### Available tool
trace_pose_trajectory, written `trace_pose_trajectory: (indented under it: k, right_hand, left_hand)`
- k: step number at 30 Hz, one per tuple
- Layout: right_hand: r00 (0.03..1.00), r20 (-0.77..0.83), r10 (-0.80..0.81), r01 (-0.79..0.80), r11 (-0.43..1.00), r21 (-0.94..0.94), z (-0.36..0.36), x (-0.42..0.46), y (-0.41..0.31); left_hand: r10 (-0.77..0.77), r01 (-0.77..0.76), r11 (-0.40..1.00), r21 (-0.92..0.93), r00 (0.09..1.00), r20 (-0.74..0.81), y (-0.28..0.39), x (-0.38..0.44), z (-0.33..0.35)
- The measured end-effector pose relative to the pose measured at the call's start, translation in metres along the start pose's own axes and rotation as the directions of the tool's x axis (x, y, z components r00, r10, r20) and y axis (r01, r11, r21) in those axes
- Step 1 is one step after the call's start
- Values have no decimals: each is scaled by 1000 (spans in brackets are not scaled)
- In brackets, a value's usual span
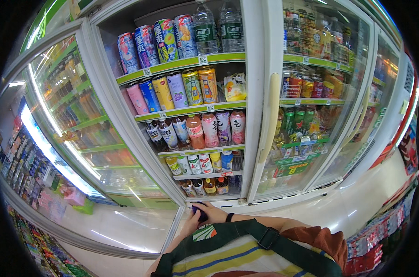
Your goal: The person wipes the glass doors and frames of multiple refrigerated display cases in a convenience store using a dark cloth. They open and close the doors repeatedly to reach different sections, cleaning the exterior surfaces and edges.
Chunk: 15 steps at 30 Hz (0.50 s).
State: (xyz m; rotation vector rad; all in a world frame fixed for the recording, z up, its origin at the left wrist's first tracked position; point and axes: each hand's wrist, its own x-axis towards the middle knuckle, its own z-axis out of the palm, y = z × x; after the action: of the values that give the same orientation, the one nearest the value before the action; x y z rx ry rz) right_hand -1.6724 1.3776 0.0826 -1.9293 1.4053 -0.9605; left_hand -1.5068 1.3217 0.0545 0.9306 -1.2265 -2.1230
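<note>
Both my hands meet low in front of my body, near the bottom sill of an opened drinks fridge. My left hand and my right hand are closed around a small dark purple object; its kind cannot be told, as the fingers cover much of it. Beyond them stand fridge shelves with tall cans, large clear water bottles, slim cans, a white and yellow pouch, pink drink bottles and small white bottles. The lowest shelf holds dark drink bottles.
The fridge's glass door stands swung open on the left. To the right are shut glass doors with a cream handle. Stacked red packages lie at the lower right, and packed shelves fill the lower left.
</note>
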Motion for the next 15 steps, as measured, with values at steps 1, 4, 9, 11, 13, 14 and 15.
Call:
trace_pose_trajectory:
  k: [1,4,9,11,13,14,15]
  right_hand:
    - [999,-32,-21,22,1000,19,-5,-9,4]
    - [981,-157,116,-105,991,79,-14,-36,21]
    - [912,-221,346,-279,917,286,-37,-82,36]
    - [858,-174,483,-358,806,472,-52,-105,44]
    - [803,-238,547,-321,732,601,-68,-134,61]
    - [754,-249,608,-277,637,719,-75,-152,73]
    - [727,-225,649,-213,525,824,-75,-162,81]
  left_hand:
    - [-6,5,999,42,999,39,-10,5,-2]
    - [-111,59,922,382,987,115,18,-19,14]
    - [539,16,548,836,757,-368,81,-62,-93]
    - [940,152,151,977,282,-189,143,-102,-147]
    - [990,413,141,900,-40,-137,215,-156,-178]
    - [980,549,71,833,-193,44,246,-180,-164]
    - [938,709,150,689,-323,129,272,-222,-185]
